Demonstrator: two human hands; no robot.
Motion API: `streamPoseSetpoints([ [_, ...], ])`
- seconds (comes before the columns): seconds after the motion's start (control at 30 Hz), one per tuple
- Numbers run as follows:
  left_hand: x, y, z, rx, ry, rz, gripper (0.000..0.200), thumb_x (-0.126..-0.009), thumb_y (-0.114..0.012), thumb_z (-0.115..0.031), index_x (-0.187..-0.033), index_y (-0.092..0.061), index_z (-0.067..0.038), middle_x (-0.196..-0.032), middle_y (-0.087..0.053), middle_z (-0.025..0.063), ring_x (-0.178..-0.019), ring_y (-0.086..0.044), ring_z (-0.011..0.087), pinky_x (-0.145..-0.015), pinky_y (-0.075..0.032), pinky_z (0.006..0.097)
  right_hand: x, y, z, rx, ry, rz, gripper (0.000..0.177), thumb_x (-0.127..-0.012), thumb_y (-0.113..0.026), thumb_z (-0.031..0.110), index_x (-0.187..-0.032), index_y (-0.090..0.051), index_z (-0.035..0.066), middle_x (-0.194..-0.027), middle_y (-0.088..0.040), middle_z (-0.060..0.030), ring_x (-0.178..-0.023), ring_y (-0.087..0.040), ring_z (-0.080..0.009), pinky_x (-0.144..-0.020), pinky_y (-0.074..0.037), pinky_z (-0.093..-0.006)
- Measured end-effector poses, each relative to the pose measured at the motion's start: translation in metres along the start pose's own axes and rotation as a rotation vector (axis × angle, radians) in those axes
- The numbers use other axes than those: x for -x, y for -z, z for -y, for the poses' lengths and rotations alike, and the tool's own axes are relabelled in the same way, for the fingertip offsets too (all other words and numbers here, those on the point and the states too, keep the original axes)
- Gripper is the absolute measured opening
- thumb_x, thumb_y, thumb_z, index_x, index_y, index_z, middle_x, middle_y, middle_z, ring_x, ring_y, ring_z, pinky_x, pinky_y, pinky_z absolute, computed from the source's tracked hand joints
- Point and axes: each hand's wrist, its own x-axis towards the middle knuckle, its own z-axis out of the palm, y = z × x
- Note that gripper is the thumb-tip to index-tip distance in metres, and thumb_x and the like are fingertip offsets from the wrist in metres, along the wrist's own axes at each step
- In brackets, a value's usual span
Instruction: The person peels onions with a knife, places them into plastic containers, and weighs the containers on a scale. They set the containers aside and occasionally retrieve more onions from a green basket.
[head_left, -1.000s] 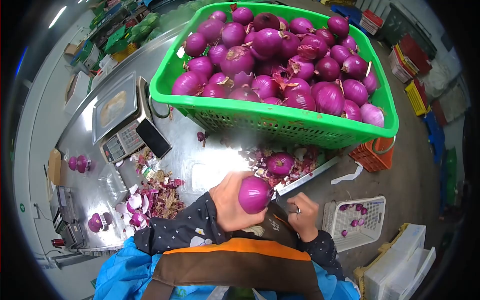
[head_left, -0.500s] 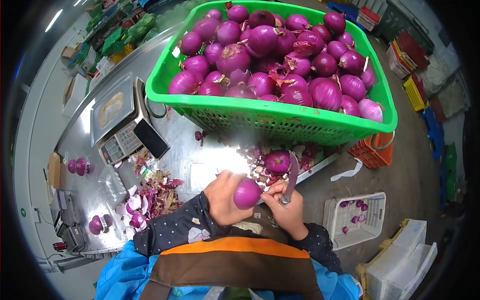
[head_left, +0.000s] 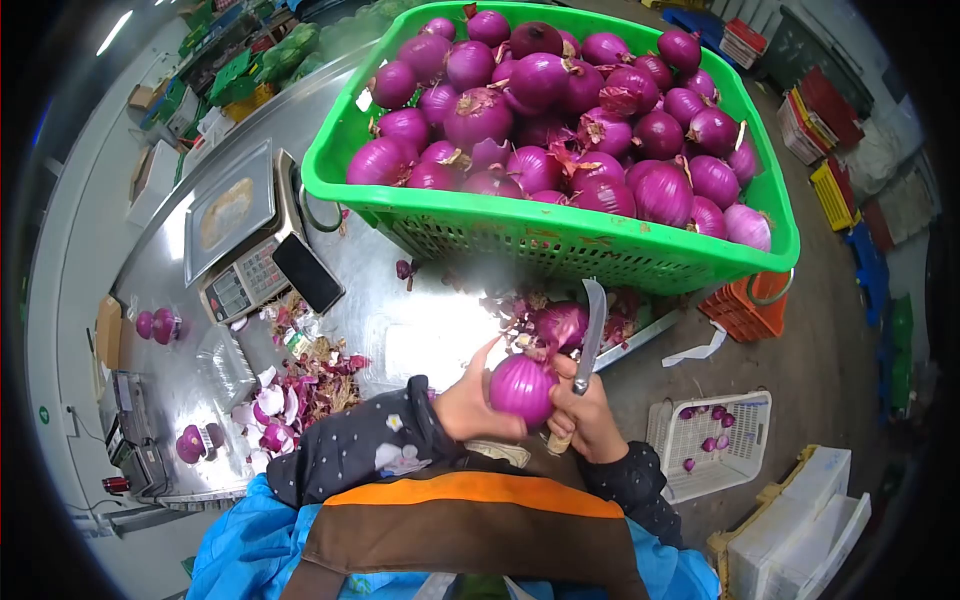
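Observation:
My left hand (head_left: 474,405) is closed around a purple-red onion (head_left: 523,389), its thumb and fingers on the onion's left and underside. In my right hand (head_left: 588,418) is a knife (head_left: 594,325) with a pale handle, its curved blade pointing up and away from me. The right fingertips are close to the onion's right side, where a loose strip of skin stands up from its top. Behind the held onion, another red onion (head_left: 560,324) lies on the metal table among peel scraps. A large green crate (head_left: 560,235) heaped with red onions stands beyond my hands.
Left on the metal table (head_left: 395,345) are a scale (head_left: 240,250), a dark phone (head_left: 307,273), a pile of onion peel (head_left: 320,385) and wrapped onions (head_left: 197,443). A white basket (head_left: 712,480) with several small onions and an orange crate (head_left: 750,305) are at the right.
The held onion has turned and moved slightly right, showing paler striped flesh and a loose skin strip. The knife has shifted so its blade points more upright.

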Motion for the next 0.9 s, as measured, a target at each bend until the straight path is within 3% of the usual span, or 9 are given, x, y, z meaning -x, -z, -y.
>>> streamPoseSetpoints([
  [0.03, 0.0, 0.009, 0.01, 0.41, 0.293, 0.023, 0.105, -0.072, -0.081, -0.015, -0.142, -0.005, 0.002, -0.131, -0.041, 0.0188, -0.119, -0.046, 0.022, -0.101, -0.039, 0.036, 0.001, -0.002, -0.003, -0.001, -0.005, 0.003, 0.048, -0.084, -0.063, 0.013, -0.125, -0.043, -0.002, -0.068, -0.053, -0.0016, -0.041, -0.038, -0.0046, -0.04, -0.034, -0.0189],
  [0.17, -0.013, 0.006, 0.029, -0.027, 0.162, -0.044, 0.096, -0.067, -0.084, -0.019, -0.136, -0.023, 0.007, -0.116, -0.054, 0.0141, -0.108, -0.054, 0.0183, -0.094, -0.044, 0.0309, 0.002, -0.008, -0.005, 0.123, 0.074, -0.068, 0.059, -0.079, -0.068, 0.009, -0.13, -0.041, -0.006, -0.076, -0.06, -0.002, -0.044, -0.039, -0.0025, -0.044, -0.034, -0.0165],
  [0.3, -0.012, 0.005, 0.034, -0.275, 0.008, 0.06, 0.075, -0.065, -0.084, -0.017, -0.123, -0.043, 0.007, -0.108, -0.06, 0.0128, -0.098, -0.059, 0.014, -0.089, -0.048, 0.0291, 0.0, -0.007, -0.008, 0.51, 0.084, -0.165, 0.038, -0.08, -0.068, 0.004, -0.115, -0.057, -0.008, -0.075, -0.061, -0.0032, -0.059, -0.051, -0.0016, -0.049, -0.039, -0.018],
  [0.4, -0.008, 0.005, 0.031, -0.374, 0.096, -0.026, 0.067, -0.06, -0.086, -0.023, -0.112, -0.051, 0.004, -0.101, -0.063, 0.011, -0.089, -0.062, 0.0154, -0.081, -0.051, 0.0301, -0.01, -0.005, -0.019, 0.412, 0.289, -0.29, 0.016, -0.08, -0.069, 0.006, -0.095, -0.069, 0.001, -0.082, -0.068, -0.0037, -0.077, -0.059, -0.0073, -0.068, -0.048, -0.0244],
  [0.53, -0.003, 0.003, 0.022, -0.41, 0.175, -0.172, 0.068, -0.056, -0.087, -0.028, -0.107, -0.054, 0.001, -0.091, -0.064, 0.0097, -0.083, -0.063, 0.0179, -0.078, -0.051, 0.031, -0.023, 0.002, -0.015, 0.86, 0.519, -0.644, 0.011, -0.077, -0.069, 0.003, -0.087, -0.065, -0.001, -0.088, -0.067, -0.0099, -0.077, -0.062, -0.0128, -0.071, -0.048, -0.0257],
  [0.63, 0.001, 0.002, 0.026, -0.355, 0.064, -0.242, 0.066, -0.054, -0.087, -0.027, -0.105, -0.055, -0.001, -0.091, -0.064, 0.0113, -0.083, -0.064, 0.0202, -0.077, -0.052, 0.0315, -0.006, -0.004, 0.002, 1.116, 0.888, -0.712, 0.011, -0.076, -0.061, -0.004, -0.087, -0.064, -0.001, -0.077, -0.063, -0.0069, -0.064, -0.056, -0.0117, -0.056, -0.042, -0.0235],
  [0.73, 0.003, 0.001, 0.028, -0.427, -0.024, -0.31, 0.066, -0.051, -0.086, -0.026, -0.104, -0.055, -0.002, -0.091, -0.065, 0.0129, -0.081, -0.066, 0.0236, -0.076, -0.052, 0.0332, 0.022, 0.009, 0.0, 1.383, 0.792, -0.277, 0.018, -0.068, -0.058, -0.007, -0.084, -0.065, 0.001, -0.076, -0.063, -0.0114, -0.063, -0.06, -0.0223, -0.056, -0.045, -0.0295],
  [0.83, 0.008, -0.009, 0.002, -0.599, -0.065, -0.205, 0.055, -0.064, -0.082, -0.007, -0.109, -0.049, -0.003, -0.095, -0.061, 0.0058, -0.089, -0.059, 0.0132, -0.079, -0.049, 0.0301, 0.02, 0.011, -0.011, 1.372, 0.599, -0.134, 0.021, -0.064, -0.057, -0.005, -0.082, -0.065, 0.002, -0.078, -0.063, -0.0135, -0.064, -0.061, -0.0307, -0.056, -0.048, -0.0347],
  [0.9, 0.008, -0.011, 0.003, -0.665, -0.124, -0.242, 0.059, -0.057, -0.083, -0.016, -0.106, -0.052, -0.003, -0.091, -0.063, 0.0094, -0.085, -0.063, 0.02, -0.077, -0.051, 0.0321, 0.017, 0.012, -0.011, 1.448, 0.558, -0.124, 0.013, -0.069, -0.059, 0.006, -0.081, -0.064, 0.006, -0.083, -0.063, -0.0094, -0.068, -0.062, -0.0298, -0.061, -0.05, -0.0399],
])
